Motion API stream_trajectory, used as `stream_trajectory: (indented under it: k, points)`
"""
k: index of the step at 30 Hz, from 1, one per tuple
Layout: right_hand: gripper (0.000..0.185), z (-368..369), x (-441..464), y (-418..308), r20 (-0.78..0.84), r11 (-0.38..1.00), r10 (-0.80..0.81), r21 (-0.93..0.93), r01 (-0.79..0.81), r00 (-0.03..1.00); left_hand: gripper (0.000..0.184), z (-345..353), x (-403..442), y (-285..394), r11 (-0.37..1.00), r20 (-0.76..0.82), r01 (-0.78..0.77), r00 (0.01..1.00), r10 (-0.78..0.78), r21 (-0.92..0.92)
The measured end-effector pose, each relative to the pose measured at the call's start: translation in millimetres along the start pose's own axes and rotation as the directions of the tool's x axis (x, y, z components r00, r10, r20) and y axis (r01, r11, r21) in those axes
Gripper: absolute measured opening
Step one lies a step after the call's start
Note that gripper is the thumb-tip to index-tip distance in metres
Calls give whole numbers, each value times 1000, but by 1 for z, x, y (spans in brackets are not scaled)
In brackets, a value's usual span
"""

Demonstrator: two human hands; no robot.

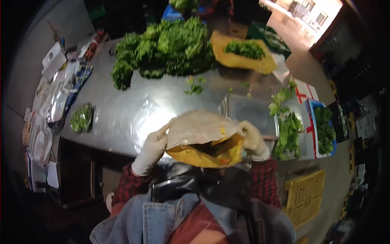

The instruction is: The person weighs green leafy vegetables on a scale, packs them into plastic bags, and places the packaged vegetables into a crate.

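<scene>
A yellow woven sack [205, 132] with a whitish folded-back rim is held at the table's near edge, its mouth gaping toward me. My left hand [152, 150], in a white glove, pinches the sack's left side. On its right side my right hand [254, 142], also gloved, grips the rim. The inside of the sack is dark, and its contents cannot be made out. Beyond it, a large heap of leafy greens [170, 49] lies on the metal table [105, 110]. Just right of the sack is a square metal scale platform [252, 114].
Greens lie on another yellow sack [243, 51] at the back right. A bagged bunch [82, 118] is at the left. Loose leaves [288, 136] and a blue crate [325, 130] stand right. Packaging [61, 97] lines the left edge; a yellow crate [304, 199] is low right.
</scene>
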State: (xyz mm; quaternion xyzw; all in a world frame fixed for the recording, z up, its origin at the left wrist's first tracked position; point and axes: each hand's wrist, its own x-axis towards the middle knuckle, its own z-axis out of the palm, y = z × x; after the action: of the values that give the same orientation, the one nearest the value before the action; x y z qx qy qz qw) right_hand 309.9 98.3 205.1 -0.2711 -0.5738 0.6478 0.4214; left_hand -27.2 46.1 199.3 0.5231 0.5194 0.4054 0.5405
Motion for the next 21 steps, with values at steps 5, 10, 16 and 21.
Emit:
stream_trajectory:
  k: [5,10,16,21]
  points:
    - [42,23,-12,32,-184,952,296,-17,-304,937,43,4,1,-21,989,-174,124,979,-108,84]
    - [63,68,3,34,-228,449,-221,-887,-109,948,39,1,13,-55,974,-156,178,967,-199,-138]
    - [49,103,21,20,402,-76,-119,-915,396,908,39,-1,14,-35,854,-299,178,954,-27,490]
    - [23,101,21,-13,375,0,-257,-922,388,891,44,-7,21,-13,948,-297,50,954,49,315]
